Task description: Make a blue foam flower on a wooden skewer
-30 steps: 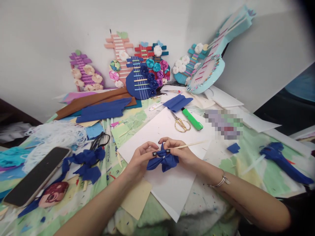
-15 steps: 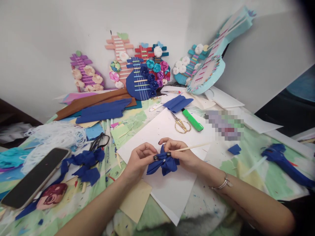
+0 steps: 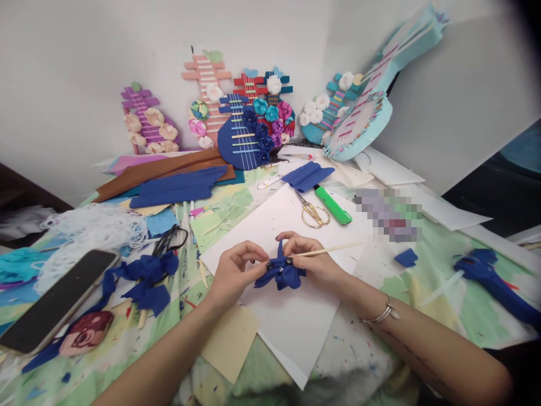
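Between my hands is a blue crepe paper flower with several petals, held above a white sheet. My left hand pinches its left side between thumb and fingers. On the other side, my right hand pinches the flower too, and a thin wooden stick lies across that hand, pointing right. Just beyond my hands rest gold-handled scissors and a green utility knife. A folded piece of blue crepe paper touches the tips of both tools.
Decorated paper guitars, one of them dark blue, lean along the wall. Left are a phone, white string and blue paper scraps. A small blue scrap and a blue crepe bundle lie at right.
The view has shifted slightly. Both hands and the flower sit a little higher, and the flower is tilted differently, with its lower petals appearing shorter. Both hands still grip it.
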Motion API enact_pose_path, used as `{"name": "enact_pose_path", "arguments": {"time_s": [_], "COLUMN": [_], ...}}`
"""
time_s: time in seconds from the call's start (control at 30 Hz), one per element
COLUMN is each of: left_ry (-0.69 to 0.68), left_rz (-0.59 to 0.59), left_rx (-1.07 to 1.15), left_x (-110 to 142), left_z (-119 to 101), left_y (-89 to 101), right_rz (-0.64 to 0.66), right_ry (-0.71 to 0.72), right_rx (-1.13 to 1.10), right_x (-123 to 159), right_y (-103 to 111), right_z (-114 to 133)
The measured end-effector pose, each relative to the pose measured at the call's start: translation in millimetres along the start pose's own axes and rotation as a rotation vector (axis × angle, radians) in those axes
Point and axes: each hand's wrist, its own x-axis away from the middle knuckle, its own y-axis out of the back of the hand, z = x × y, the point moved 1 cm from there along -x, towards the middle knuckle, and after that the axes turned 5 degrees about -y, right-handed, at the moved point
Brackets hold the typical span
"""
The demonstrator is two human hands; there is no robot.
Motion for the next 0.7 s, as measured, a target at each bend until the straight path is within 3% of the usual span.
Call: {"name": "enact_pose_path", "arguments": {"time_s": [0.7], "left_ry": [-0.116], "left_rz": [-0.033], "left_rx": [-0.079], "left_x": [-5.9], "left_z": [-1.5], "left_y": [6.2], "right_rz": [-0.089], "right_ry": [-0.074], "right_rx": [-0.038], "right_x": [-3.0], "right_y": [1.5], "right_z": [-3.2]}}
